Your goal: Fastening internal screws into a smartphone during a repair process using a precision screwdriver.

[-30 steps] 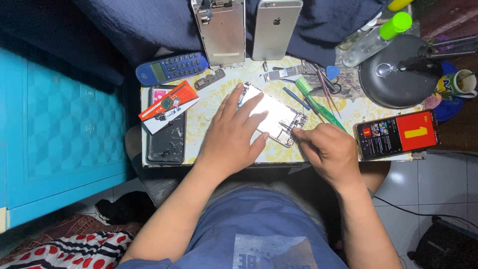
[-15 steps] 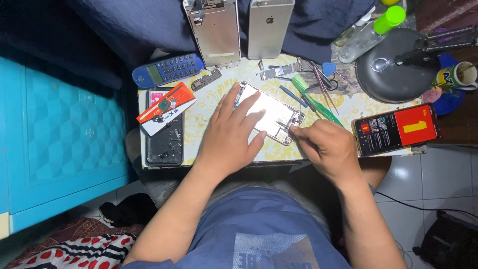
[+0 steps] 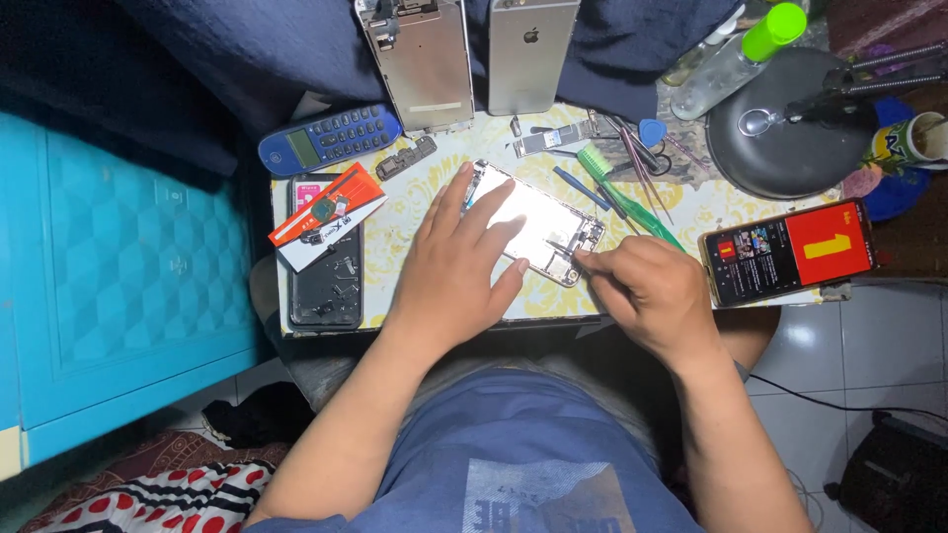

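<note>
A: What's on my far left?

B: A blue handset with a keypad [image 3: 331,139] at the table's [image 3: 415,222] back corner. In front of it a black phone [image 3: 326,271] lies flat, with an orange and white card [image 3: 328,214] across its top.

A: My left hand?

B: I see your left hand [image 3: 456,271] flat and spread, palm down, fingers splayed over the opened phone [image 3: 538,225]. It presses rather than grips. That opened phone lies tilted near the middle of the table, its bright inside facing up.

A: Behind it?

B: Two silver phone shells, one showing its inner side [image 3: 420,61], one its back [image 3: 530,54], resting on dark blue cloth [image 3: 247,59].

A: And my right hand?

B: Your right hand [image 3: 647,291] is curled, fingertips pinched at the opened phone's near right corner. I cannot tell whether it grips a tool. A green brush [image 3: 627,197] lies just behind it.

A: Further right?

B: A lit phone [image 3: 790,252] with a red screen, and a round black lamp base [image 3: 785,133] behind.
</note>
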